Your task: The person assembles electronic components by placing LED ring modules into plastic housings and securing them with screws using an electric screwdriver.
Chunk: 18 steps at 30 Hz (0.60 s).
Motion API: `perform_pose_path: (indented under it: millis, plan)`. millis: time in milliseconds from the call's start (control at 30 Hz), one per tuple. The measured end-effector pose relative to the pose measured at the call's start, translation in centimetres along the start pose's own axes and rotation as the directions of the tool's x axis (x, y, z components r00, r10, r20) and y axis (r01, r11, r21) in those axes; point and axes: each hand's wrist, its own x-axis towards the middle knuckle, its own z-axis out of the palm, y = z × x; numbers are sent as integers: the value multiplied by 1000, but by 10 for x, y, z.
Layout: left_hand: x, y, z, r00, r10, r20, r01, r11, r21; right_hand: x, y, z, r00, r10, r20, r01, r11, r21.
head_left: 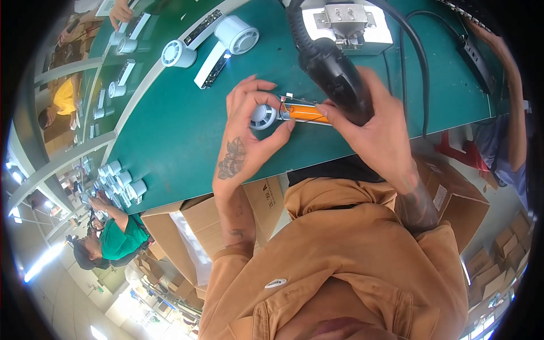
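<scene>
A small grey device with a round, slotted head [262, 117] lies across the bench in front of me. Its handle is uncovered and shows an orange cylindrical battery cell [306, 113] with thin wires at its left end. My left hand [246, 127] curls round the head, thumb and fingers closed on it. Against the palm of my right hand [382, 127] rests a black corded hand tool [340, 82], its thick cable running upward. Thumb and fingertips of that hand reach the handle's right end. The tool's working tip is hidden.
Two similar grey devices [237, 35] with bare circuit boards lie on the green bench [170, 136] beyond my left hand. A metal fixture on a white box [348, 25] stands behind the tool. Cardboard boxes [209, 226] flank me. A co-worker in green [122, 238] handles parts at left.
</scene>
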Motion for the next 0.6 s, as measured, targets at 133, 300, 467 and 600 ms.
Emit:
perform_pose_path:
  millis: [133,300,467,600]
  plan:
    - [2,2,-4,999,10,42,-9,1000,-26,-1,2,1,1000,-3,-7,3,1000,9]
    - [2,5,-4,998,36,48,-35,999,-19,3,0,-3,999,38,-9,-38,999,13]
    - [-1,3,-6,997,60,57,-59,998,-9,2,-8,-3,996,86,9,-87,993,79]
    - [-1,6,-6,998,12,61,-8,998,-70,3,-7,-5,995,103,18,-103,994,42]
